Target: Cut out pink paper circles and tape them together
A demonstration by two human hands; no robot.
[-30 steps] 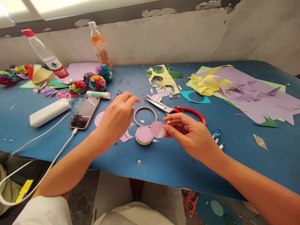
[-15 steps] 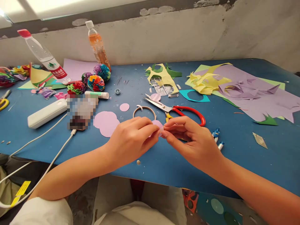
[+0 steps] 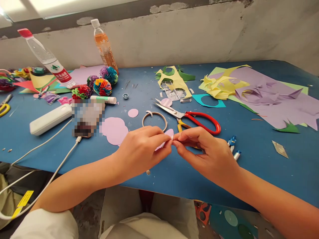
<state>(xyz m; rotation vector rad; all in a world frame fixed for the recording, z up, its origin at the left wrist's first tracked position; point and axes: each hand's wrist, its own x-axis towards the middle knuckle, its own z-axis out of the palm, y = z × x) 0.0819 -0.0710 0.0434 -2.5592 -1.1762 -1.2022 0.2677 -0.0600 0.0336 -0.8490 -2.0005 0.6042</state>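
Observation:
Between the fingertips of both hands is a small lilac paper piece (image 3: 169, 132), partly hidden by the fingers and bent upward. My left hand (image 3: 146, 147) pinches it from the left, thumb against forefinger. From the right, my right hand (image 3: 206, 151) closes its thumb and forefinger at the paper's edge. Just behind the hands lie a thin roll of tape (image 3: 165, 122) and scissors (image 3: 204, 122) with red and yellow handles, blades apart. Overlapping lilac paper circles (image 3: 114, 131) rest left of my left hand, near a smaller lilac circle (image 3: 133, 113).
Crumpled paper flowers (image 3: 102, 87), a glue stick (image 3: 109, 100), a white power bank (image 3: 51, 119) and a cabled phone (image 3: 91, 116) occupy the left. Behind stand a red-capped bottle (image 3: 59, 71) and an orange drink (image 3: 104, 49). Paper scraps (image 3: 269, 96) spread at right, near a loose blade (image 3: 280, 149).
The lilac paper, seen broader before, now looks narrower and more folded between the fingertips. Both hands stay close together, and the view has shifted slightly.

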